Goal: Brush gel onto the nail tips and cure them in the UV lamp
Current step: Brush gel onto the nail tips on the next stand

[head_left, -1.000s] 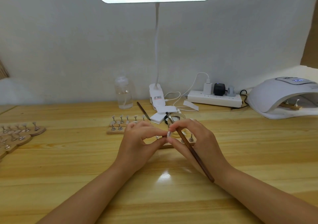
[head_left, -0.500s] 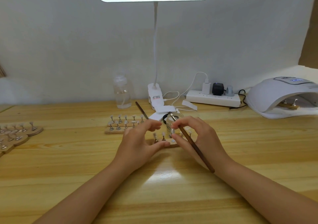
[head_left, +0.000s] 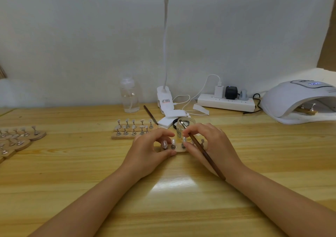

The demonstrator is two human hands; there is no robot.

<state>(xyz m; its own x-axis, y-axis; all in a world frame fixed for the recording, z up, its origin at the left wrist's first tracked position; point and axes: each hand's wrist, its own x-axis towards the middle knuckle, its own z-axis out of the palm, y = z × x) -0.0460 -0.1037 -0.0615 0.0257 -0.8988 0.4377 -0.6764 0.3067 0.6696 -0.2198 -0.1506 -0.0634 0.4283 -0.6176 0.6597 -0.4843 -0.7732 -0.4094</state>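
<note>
At frame centre the left hand [head_left: 151,149] pinches the wooden stand [head_left: 179,149] of nail tips [head_left: 173,142]; right hand [head_left: 211,142] fingers grip the brush [head_left: 201,149]. Brushing appears underway; next, probably steady strokes, then the UV lamp [head_left: 298,100] at right.

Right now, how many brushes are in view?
2. One brush is gripped in the right hand; a spare brush lies on the table beside the clamp lamp's base.

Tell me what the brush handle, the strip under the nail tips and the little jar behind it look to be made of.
Brush handle: dark brown, smooth, probably stained wood, possibly plastic. Holder strip: pale, matt, with a raw edge, so likely unfinished wood. Jar: clear and see-through with a glossy rim, glass or clear plastic; I cannot tell which.
</note>
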